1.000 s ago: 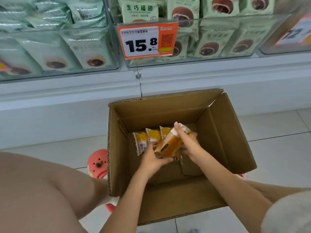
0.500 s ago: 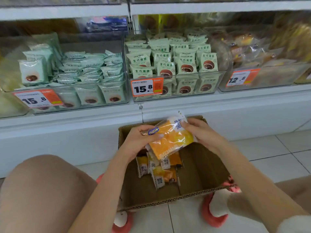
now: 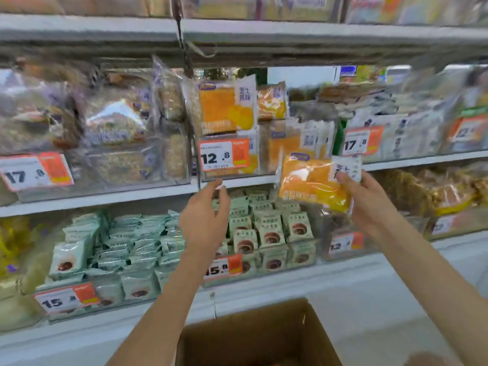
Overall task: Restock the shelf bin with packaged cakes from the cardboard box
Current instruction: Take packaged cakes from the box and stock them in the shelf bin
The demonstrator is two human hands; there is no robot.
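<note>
One packaged cake (image 3: 313,184) is in play: our right hand (image 3: 369,200) pinches it by the white end, thumb on top of the seal, so the pack hangs out to the left of that hand with its long axis running roughly left-right, orange body tilted a bit down. Our left hand (image 3: 204,220) is empty, fingers loosely curved, thumb and fingertips raised toward the shelf edge just under the 12.8 price tag (image 3: 224,155).

Target looks like the clear shelf bin (image 3: 264,143) behind that tag, since it already holds matching orange packs standing on end. Bin sits up and slightly left of the held cake, just beyond it; the cake's free end is already near the bin's front wall. So our right hand is the carrier and the nearer one to the drop spot; our left is nearer the bin's left front corner, likely to steady or part the stock.

We judge the cake needs rotating to upright before it slots in alongside the others.

Cardboard box (image 3: 257,336) is low centre, between our forearms; its contents are not visible.
</note>
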